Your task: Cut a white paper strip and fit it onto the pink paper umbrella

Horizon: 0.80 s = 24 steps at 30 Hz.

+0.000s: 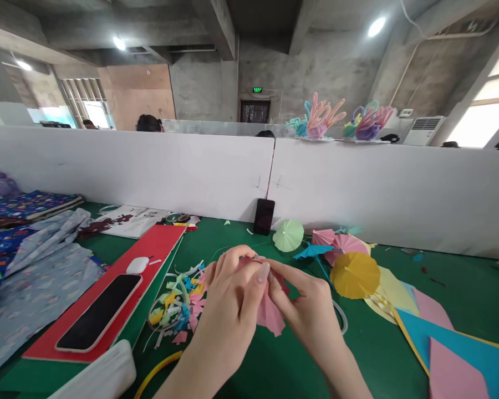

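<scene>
My left hand (228, 299) and my right hand (305, 305) meet over the green table (461, 293), both pinching a folded pink paper piece (270, 316) that fans out below my fingers. My left thumb presses on its top. Just beyond my hands lie finished paper umbrellas: a pale green one (288, 235), a yellow one (355, 274) and pink ones (343, 244). A heap of coloured paper scraps (178, 307) sits left of my left hand.
A red board (149, 249) carries a black phone (98, 318) and a small white object (137, 265). Another phone (264, 216) leans on the white partition (149, 172). Coloured paper sheets (453, 343) lie at right, patterned cloth (29, 266) at left.
</scene>
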Each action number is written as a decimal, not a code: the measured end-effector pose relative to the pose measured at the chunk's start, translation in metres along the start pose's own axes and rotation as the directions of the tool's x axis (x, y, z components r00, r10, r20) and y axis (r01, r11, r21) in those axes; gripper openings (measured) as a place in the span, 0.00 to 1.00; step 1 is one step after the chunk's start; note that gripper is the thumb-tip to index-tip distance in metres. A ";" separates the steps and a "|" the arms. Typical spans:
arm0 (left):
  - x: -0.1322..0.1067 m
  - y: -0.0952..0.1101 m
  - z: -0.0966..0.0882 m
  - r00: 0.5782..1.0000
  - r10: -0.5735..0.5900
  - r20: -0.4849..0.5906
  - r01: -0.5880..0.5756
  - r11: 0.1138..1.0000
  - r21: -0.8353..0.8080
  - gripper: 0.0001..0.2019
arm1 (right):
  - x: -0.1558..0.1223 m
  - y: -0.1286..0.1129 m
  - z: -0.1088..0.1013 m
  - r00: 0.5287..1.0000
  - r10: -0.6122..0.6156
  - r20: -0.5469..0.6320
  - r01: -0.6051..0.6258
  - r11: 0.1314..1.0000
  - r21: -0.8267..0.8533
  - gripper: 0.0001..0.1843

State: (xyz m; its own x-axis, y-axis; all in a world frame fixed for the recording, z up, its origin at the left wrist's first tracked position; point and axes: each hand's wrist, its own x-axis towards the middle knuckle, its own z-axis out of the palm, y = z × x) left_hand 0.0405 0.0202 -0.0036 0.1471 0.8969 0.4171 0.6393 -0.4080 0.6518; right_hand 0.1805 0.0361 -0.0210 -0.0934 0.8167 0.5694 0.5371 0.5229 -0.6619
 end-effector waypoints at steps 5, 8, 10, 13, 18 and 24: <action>0.005 -0.004 -0.012 0.991 0.085 -0.102 -0.077 0.994 0.081 0.15 | 0.005 -0.003 -0.014 0.991 0.133 0.030 -0.135 0.987 0.085 0.15; 0.009 -0.007 -0.016 0.960 0.139 -0.241 -0.107 0.985 0.138 0.10 | 0.005 -0.004 -0.018 0.978 0.175 0.112 -0.191 0.970 0.148 0.16; 0.011 -0.008 -0.017 0.943 0.135 -0.304 -0.097 0.986 0.137 0.07 | 0.004 -0.004 -0.018 0.968 0.194 0.160 -0.221 0.960 0.172 0.18; 0.012 -0.011 -0.017 0.963 0.081 -0.258 -0.061 0.994 0.087 0.06 | 0.002 -0.002 -0.016 0.956 0.197 0.217 -0.237 0.955 0.179 0.22; 0.015 -0.018 -0.019 0.998 0.062 -0.018 -0.060 0.994 0.092 0.10 | -0.001 -0.004 -0.016 0.941 0.162 0.296 -0.236 0.943 0.234 0.29; 0.016 -0.021 -0.019 0.978 0.101 0.184 -0.120 0.989 0.091 0.09 | -0.001 -0.008 -0.014 0.912 0.121 0.393 -0.210 0.959 0.191 0.31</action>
State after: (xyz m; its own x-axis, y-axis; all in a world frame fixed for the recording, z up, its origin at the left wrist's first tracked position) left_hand 0.0147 0.0397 0.0010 0.3474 0.8670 0.3574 0.6833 -0.4950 0.5368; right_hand 0.1879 0.0273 -0.0095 -0.3493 0.9037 0.2474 0.3750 0.3768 -0.8470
